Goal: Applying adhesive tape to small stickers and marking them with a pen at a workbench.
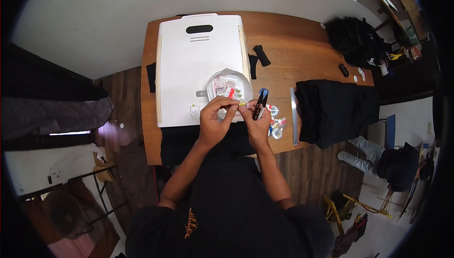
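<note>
Between the fingertips of my left hand (pixel 215 117) and my right hand (pixel 258 125) is a small, clear piece with a yellow mark (pixel 242 103), perhaps plastic film. My right hand also holds a pair of black-bladed scissors or snips (pixel 261 103), its blades pointing away from me. Under and beyond my fingers is a round white container (pixel 249 82) lined or filled with printed plastic pieces (pixel 225 84). Several clear and blue round pieces with red bits (pixel 277 130) lie on the table just right of my right hand.
The container rests on a large white panelled device (pixel 198 59) on the wooden table (pixel 280 38). To the right lie a metal ruler (pixel 294 116), folded black cloth (pixel 333 110) and a black bag (pixel 356 41). A person (pixel 393 169) is at the far right.
</note>
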`<action>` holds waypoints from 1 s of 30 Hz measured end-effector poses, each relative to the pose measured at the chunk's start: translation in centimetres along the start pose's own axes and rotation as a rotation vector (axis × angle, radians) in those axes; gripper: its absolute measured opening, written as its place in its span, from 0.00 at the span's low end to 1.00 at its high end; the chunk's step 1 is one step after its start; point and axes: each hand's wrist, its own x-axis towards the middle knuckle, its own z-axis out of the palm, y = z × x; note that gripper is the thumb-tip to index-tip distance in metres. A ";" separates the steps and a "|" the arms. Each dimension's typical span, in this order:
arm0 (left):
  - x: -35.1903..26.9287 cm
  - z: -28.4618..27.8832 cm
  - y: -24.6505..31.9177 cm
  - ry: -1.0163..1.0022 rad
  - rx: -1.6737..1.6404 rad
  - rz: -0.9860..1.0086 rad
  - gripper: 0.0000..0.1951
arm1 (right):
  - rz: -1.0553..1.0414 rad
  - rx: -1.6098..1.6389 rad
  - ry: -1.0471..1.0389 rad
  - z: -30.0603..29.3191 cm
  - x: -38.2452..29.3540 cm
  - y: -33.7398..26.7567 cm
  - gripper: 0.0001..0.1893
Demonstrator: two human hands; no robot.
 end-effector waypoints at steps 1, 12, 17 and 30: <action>0.0 -0.1 -0.1 0.036 -0.025 -0.024 0.09 | 0.006 0.003 0.003 0.3 -0.1 -0.4 0.09; -0.1 -0.2 0.3 0.090 -0.056 -0.031 0.10 | 0.044 -0.028 0.040 0.7 -0.4 -0.8 0.08; 0.0 -0.4 0.6 0.133 -0.120 -0.054 0.11 | -0.034 -0.132 -0.078 -0.2 -0.6 1.6 0.08; 0.7 -0.6 2.4 0.144 -0.083 0.013 0.14 | 0.130 0.112 -0.448 -0.3 -2.1 -0.9 0.21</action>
